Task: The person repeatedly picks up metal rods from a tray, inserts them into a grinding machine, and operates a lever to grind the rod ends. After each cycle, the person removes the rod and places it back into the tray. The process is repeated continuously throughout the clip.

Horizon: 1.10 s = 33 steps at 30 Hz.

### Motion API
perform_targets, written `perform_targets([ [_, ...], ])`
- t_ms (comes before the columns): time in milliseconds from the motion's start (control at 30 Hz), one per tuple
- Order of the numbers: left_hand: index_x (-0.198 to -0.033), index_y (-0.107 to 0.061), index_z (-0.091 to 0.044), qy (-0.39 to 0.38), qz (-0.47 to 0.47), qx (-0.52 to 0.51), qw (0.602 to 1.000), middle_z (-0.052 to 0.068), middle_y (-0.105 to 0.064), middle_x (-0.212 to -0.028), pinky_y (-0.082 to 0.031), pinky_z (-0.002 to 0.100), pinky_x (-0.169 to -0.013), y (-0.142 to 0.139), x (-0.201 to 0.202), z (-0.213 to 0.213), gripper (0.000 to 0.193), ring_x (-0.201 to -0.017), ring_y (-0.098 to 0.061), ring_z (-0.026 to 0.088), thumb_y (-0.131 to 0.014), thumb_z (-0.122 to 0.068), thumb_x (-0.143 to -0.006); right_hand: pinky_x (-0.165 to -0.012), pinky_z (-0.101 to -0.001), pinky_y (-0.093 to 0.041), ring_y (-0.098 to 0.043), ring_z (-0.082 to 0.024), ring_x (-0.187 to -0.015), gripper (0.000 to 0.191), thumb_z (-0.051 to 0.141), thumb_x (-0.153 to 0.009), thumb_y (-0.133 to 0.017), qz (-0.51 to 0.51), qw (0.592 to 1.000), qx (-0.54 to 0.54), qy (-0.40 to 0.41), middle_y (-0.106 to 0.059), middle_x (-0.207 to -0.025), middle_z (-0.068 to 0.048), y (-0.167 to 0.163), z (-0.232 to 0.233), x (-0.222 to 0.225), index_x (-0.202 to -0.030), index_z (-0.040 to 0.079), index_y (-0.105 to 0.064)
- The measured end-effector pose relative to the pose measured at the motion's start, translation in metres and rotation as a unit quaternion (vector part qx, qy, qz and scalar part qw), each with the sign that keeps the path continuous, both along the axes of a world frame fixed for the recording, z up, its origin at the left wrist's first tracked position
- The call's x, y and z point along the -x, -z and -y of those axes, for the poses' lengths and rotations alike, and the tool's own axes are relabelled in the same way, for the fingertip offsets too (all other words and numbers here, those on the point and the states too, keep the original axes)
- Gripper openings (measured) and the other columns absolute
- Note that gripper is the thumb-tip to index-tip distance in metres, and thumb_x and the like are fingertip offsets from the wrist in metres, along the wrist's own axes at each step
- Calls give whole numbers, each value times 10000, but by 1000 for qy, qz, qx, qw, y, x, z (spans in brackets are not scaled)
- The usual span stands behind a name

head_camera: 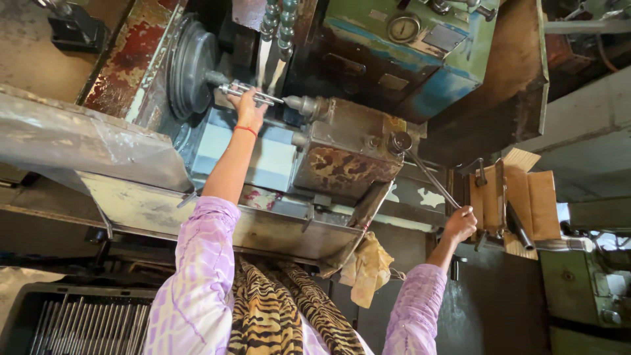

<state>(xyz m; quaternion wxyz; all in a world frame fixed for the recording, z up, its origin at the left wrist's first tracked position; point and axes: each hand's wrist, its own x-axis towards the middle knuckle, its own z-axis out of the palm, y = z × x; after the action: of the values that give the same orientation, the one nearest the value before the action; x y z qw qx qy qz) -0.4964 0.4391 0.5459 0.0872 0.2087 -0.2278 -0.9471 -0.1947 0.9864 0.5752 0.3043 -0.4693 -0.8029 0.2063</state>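
Tray of grey metal rods lowest in view, yellow rag hanging from the machine's tray, right hand with fingers wrapped round the long lever handle, left hand farther off, fingers closed on a silver metal rod at the lathe chuck

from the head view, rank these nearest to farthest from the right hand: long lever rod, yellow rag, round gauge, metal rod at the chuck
1. long lever rod: gripped at its end by the right hand.
2. yellow rag: hanging lower left of that hand, under the tray.
3. round gauge: far up on the green housing.
4. metal rod at the chuck: farthest left, in the left hand.
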Motion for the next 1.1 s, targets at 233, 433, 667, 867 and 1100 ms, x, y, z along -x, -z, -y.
perform_targets([
  [233,-1356,-345,-278,-21,-23,7,999,45,-493,-1279,-378,770,-1033,4,-1,1,682,-1086,-564,258,-659,58,-853,-887,-608,-473,-623,-560,-978,587,490,-1071,-390,85,995,-3,-48,-687,-1016,-318,3,4,-22,-1069,21,-743],
  [433,-1355,-348,-283,-39,-38,-13,998,37,-465,-1337,-340,759,-1046,3,0,0,743,-1156,-513,260,-686,89,-808,-893,-608,-476,-618,-554,-1009,598,511,-1069,-368,57,996,4,-62,-681,-1072,-313,2,6,-25,-1087,36,-731],
  [667,-1328,-366,-280,-37,-22,4,999,16,-471,-1314,-410,693,-956,1,-2,0,711,-1126,-535,232,-689,83,-809,-889,-618,-460,-613,-560,-1043,515,530,-1127,-379,81,990,-11,-119,-685,-1146,-305,9,12,-41,-1355,103,-557],
  [867,-1301,-425,-214,-56,68,43,995,60,-520,-1233,-474,514,-880,-6,1,-1,561,-1043,-512,251,-744,-30,-877,-881,-544,-522,-707,-475,-980,647,520,-1033,-493,-8,991,104,-83,-703,-1092,-261,36,49,-102,-1604,301,-283],
  [1100,-1293,-370,-257,-19,-45,-66,997,58,-486,-1262,-502,575,-915,-10,-13,12,637,-1089,-545,358,-767,-56,-837,-887,-581,-497,-650,-511,-1015,593,643,-1039,-427,9,994,54,-93,-702,-1118,-231,18,29,-77,-1458,227,-488],
])
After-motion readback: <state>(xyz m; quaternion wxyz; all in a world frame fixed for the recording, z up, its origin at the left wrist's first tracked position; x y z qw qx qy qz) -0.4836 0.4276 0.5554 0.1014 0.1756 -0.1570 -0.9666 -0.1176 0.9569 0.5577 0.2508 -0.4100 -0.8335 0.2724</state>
